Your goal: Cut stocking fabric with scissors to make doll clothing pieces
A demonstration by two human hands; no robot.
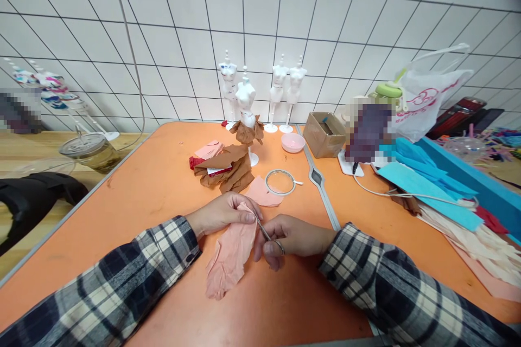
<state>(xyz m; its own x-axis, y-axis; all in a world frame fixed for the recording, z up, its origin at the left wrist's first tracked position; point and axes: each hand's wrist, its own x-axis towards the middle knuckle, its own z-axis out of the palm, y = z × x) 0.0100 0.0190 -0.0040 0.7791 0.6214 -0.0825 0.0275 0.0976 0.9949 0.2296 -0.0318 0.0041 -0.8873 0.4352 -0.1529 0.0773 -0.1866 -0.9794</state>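
Note:
My left hand (pixel 228 211) pinches the top of a crinkled pink sheet of crepe paper (pixel 231 257), which hangs down over the orange table (pixel 163 293). Gripped in my right hand (pixel 283 236) is a small pair of metal scissors (pixel 265 231), its blades at the paper's upper edge beside my left fingertips. Part of the handles is hidden by my fingers. Just beyond my hands lie a flat pink piece of paper (pixel 260 191) and a round hoop (pixel 280 182) partly on top of it.
A small white mannequin (pixel 245 100) wearing a brown ruffled skirt stands behind a brown paper pile (pixel 230 168). More mannequins (pixel 278 84) line the wall. A pink bowl (pixel 293 142) and cardboard box (pixel 324 135) stand back right. Blue paper (pixel 431 192) and a cable lie on the right.

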